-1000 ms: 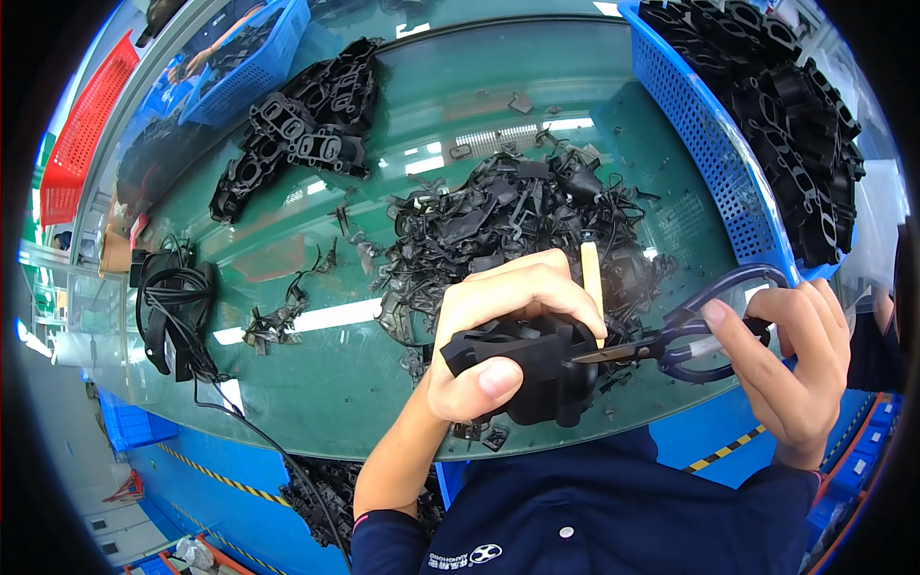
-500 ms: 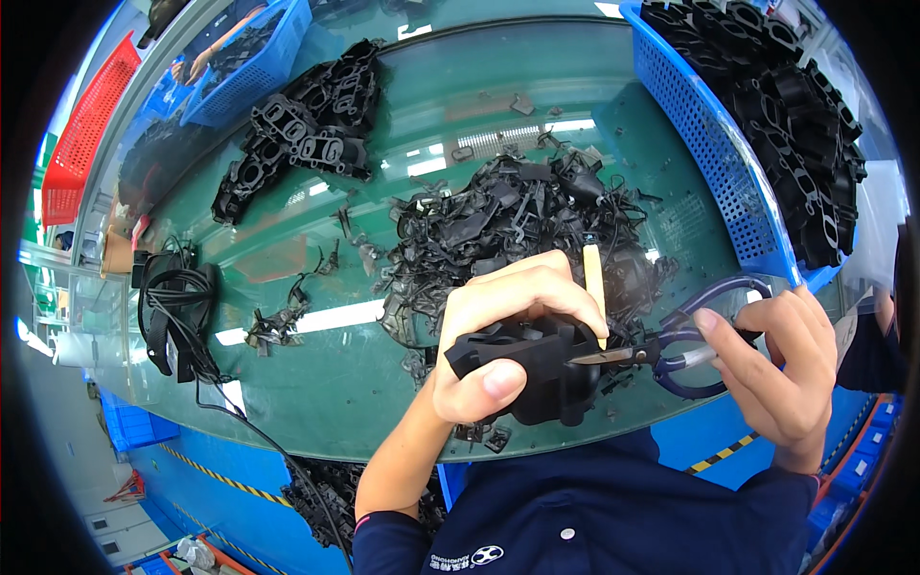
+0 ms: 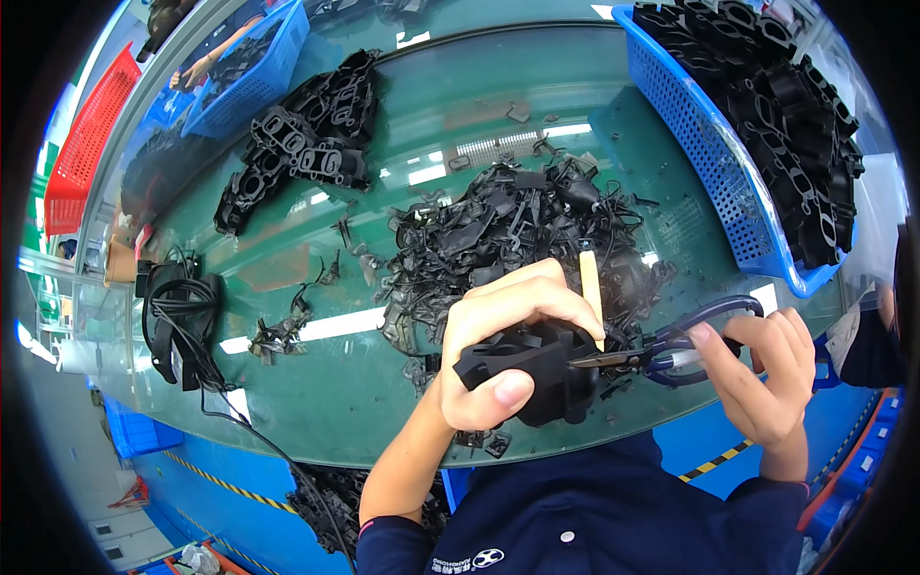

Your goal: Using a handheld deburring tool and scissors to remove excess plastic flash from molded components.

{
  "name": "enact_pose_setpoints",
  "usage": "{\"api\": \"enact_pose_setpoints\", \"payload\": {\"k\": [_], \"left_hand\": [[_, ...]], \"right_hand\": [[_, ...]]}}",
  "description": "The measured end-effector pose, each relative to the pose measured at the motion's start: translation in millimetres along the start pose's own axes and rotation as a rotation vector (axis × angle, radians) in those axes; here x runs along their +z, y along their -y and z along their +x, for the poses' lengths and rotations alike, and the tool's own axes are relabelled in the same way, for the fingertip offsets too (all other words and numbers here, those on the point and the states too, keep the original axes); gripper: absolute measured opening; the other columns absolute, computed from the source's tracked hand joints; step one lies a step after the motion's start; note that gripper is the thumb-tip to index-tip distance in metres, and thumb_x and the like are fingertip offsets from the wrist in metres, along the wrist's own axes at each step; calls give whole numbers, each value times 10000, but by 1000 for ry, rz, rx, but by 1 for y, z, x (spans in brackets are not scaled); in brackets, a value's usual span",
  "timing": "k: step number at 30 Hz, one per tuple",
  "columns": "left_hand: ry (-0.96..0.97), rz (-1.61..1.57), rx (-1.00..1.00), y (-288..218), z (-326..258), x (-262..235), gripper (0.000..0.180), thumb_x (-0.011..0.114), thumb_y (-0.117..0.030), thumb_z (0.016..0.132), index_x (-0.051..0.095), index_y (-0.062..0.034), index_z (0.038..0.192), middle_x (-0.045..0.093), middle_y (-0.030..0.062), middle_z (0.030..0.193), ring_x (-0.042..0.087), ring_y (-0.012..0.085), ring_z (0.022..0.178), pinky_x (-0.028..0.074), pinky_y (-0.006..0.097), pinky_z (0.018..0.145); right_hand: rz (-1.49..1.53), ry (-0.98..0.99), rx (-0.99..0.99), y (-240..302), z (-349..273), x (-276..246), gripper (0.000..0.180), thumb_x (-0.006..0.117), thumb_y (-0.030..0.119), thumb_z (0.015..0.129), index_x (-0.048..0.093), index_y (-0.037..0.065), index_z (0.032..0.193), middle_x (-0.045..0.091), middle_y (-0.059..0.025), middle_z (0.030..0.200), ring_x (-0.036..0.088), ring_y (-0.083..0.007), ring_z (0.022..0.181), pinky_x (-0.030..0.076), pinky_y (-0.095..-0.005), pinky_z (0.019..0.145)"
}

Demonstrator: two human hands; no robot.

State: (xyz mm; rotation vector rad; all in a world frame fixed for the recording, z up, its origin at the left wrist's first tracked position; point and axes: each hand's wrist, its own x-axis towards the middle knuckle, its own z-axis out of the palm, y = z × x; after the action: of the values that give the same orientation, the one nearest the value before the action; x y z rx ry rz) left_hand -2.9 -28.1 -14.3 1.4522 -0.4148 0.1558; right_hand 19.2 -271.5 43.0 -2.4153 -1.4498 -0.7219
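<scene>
My left hand (image 3: 503,305) is closed round a black moulded plastic part (image 3: 558,383), thumb on the near side and fingers curled over the top. In my right hand (image 3: 769,379) is a pair of scissors (image 3: 671,353) with dark blue handles, thumb and fingers at the loops. The blade tips touch or lie just over the right side of the part. A pale yellow stick (image 3: 591,297) stands beside my left fingers; whether they hold it I cannot tell. Behind lies a heap of black plastic scraps (image 3: 498,220) on the green tabletop (image 3: 316,412).
A blue basket (image 3: 714,144) of black moulded parts stands at the right. More moulded parts (image 3: 297,144) lie at the far left. A black device with coiled cable (image 3: 182,316) sits near the left edge. A red basket (image 3: 91,144) is beyond the glass.
The scissors' handles have come closer together as my right hand closed and shifted slightly left. My left hand and the black part have barely moved.
</scene>
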Motion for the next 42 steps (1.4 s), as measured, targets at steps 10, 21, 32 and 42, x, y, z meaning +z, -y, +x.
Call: {"api": "enact_pose_setpoints", "payload": {"k": [10,21,32,42], "left_hand": [[40,-43,58,-1,1,-5,745,431,-646,700,629,64,813,543,140,713,492,194,631,370,282,573],[35,-168,249,14,2,-5,594,527,-458,705,631,80,933,605,246,942,587,304,856,460,380,800],[-278,-111,156,8,7,-8,749,670,-242,698,343,70,1295,489,250,1214,497,327,1153,374,411,1003],[-96,371,175,9,10,-15,662,815,-203,513,605,-32,1117,578,122,1076,547,262,1004,414,360,907]], "right_hand": [[244,114,628,1,-9,9,296,668,-1,685,647,-5,980,512,-71,667,431,-166,477,322,-285,464],[377,259,637,0,1,31,227,671,132,760,641,-5,938,611,-136,795,618,-267,731,487,-343,666],[1245,-333,643,23,33,75,459,692,34,763,473,-42,1159,585,-135,1018,606,-151,852,483,-257,743],[768,-342,293,9,27,76,456,782,54,627,576,-26,1025,580,-185,995,595,-278,885,497,-331,749]]}}
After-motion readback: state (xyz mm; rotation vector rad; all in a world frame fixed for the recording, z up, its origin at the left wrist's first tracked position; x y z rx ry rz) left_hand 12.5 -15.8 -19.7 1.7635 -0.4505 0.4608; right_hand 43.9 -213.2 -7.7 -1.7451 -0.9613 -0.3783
